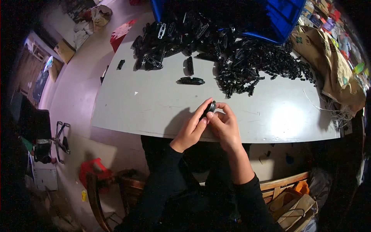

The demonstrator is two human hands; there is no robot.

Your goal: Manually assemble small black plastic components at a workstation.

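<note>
One black part is pinched between the left hand and the right hand. Left: fingers nearly straight along the part's left side, thumb in at the near end, only a narrow gap between them. Right: index hooked over the far side, thumb pressed on the near face, the other fingers curled in underneath. Both hands are partly closed on the part, neither spread. Underside contact is hidden, can't tell.

Two-sided hold looks like left as support, right thumb as the pressing or turning digit. Part sits at the fingertips, likely so its faces stay visible and reachable. Hands are over the near edge of the grey table, probably for a short reach and free elbows.

Position: part is at the tips of both hands, between them, tilted, seemingly up off the tabletop.

Straight ahead of the hands, slightly left: two loose black pieces, one crosswise, one lengthwise just beyond it. Touching or not, can't tell. Further ahead-left: heap of larger black parts. Ahead-right: heap of small black pieces. Separate heaps look like sorting by kind, both within arm's reach. Blue bin beyond them; brown sack well off to the right.
</note>
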